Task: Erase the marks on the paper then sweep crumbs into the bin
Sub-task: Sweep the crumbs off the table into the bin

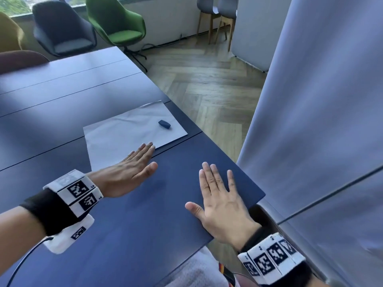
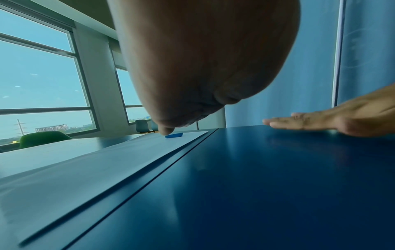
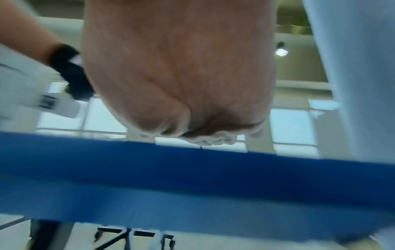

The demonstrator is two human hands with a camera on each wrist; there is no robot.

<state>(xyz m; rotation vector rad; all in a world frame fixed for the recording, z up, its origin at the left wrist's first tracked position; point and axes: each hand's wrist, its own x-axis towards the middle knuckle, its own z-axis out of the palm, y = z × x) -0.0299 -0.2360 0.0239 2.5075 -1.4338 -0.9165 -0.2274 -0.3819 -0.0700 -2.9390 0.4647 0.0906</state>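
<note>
Paper [image 1: 132, 131]: white sheet flat on blue counter [image 1: 145, 204], no marks discernible. Eraser [image 1: 164, 124]: dark blue, lying on the sheet's far right part, untouched. Left hand [image 1: 126, 172]: fingers straight, tips at the sheet's near edge. Right hand [image 1: 219, 201]: flat, fingers spread, grasping nothing. Bin: not in view. Step: erasing apparently not begun; next move calls for reaching to the eraser.
</note>
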